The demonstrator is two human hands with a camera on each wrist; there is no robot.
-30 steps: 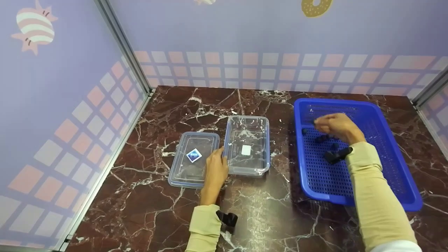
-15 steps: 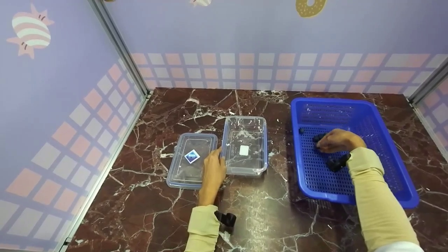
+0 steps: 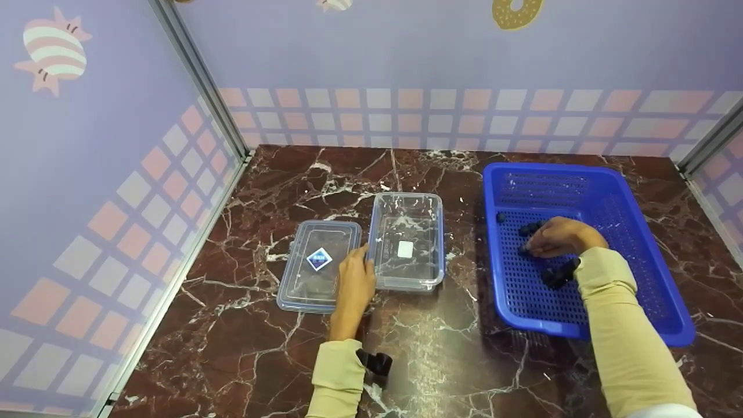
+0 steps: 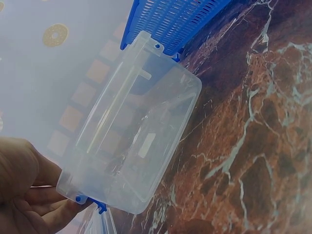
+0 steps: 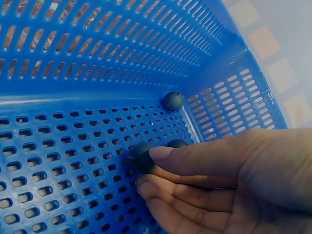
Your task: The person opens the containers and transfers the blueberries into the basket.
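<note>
A clear plastic food container (image 3: 406, 273) stands on the marble-patterned table, with a white label on its floor. My left hand (image 3: 355, 284) holds its left side; the left wrist view has thumb and fingers at the edge by a blue latch (image 4: 81, 199). Inside the blue plastic basket (image 3: 504, 302), my right hand (image 3: 562, 237) pinches a small dark round berry (image 5: 140, 157) between thumb and fingertips. Another berry (image 5: 173, 101) sits in the basket's corner. More dark berries (image 3: 528, 228) lie close to my right fingers, partly hidden by them.
The container's clear lid (image 3: 307, 287), with a blue rim and a diamond sticker, lies left of the container, partly under my left hand. Patterned panels (image 3: 371, 64) close off the back and sides of the table. The basket's slotted walls rise around my right hand.
My right hand has come down from above the basket's far left part to the berries on its floor, and its fingers now pinch one. My left hand stays at the container.
</note>
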